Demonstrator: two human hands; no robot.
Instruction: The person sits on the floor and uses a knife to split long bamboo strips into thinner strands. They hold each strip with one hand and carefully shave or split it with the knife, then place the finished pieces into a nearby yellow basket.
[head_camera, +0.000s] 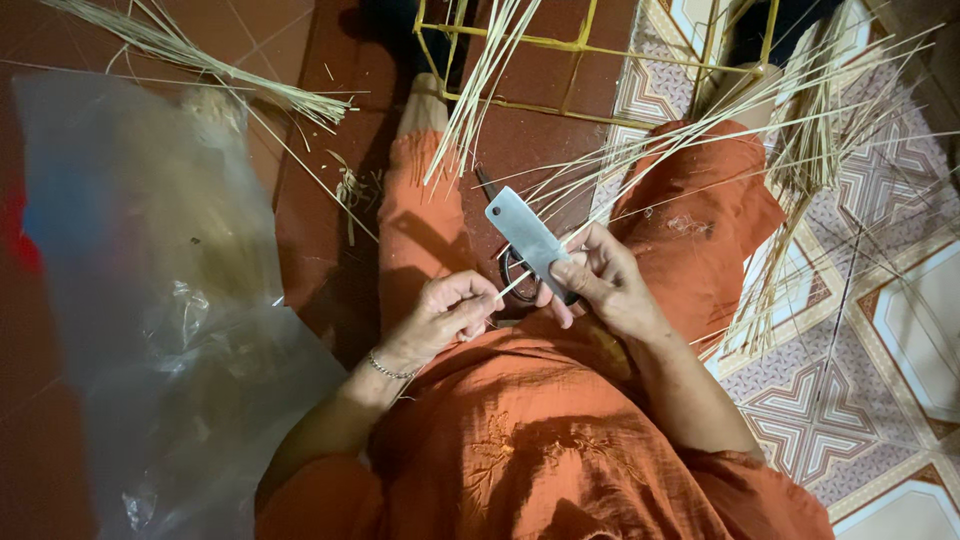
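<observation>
Pinching a thin pale strip (515, 285) between thumb and fingertips, the left hand (450, 315) is closed tight on its near end, which keeps the strip taut and steady where the blade meets it. The right hand (600, 285) is wrapped shut around the handle of a flat rectangular steel knife (528, 238), thumb laid along the top, so the blade angles up and away from the body with its edge resting against the strip; that grip looks suited to shaving or splitting with small controlled pushes. Both hands work close together over the lap, just above the orange trousers (690, 220), probably so the knees brace the forearms. Under the knife a dark pair of scissors (512, 268) lies on the red floor (320, 120) between the legs, within easy reach. More long pale strips (700, 120) fan out from the right knee toward the patterned tiles (860, 400), and another bundle (230, 70) lies up left. A yellow wire frame (560, 50) stands ahead of the feet, and a clear plastic bag (160, 300) lies to the left, apart from the work.
</observation>
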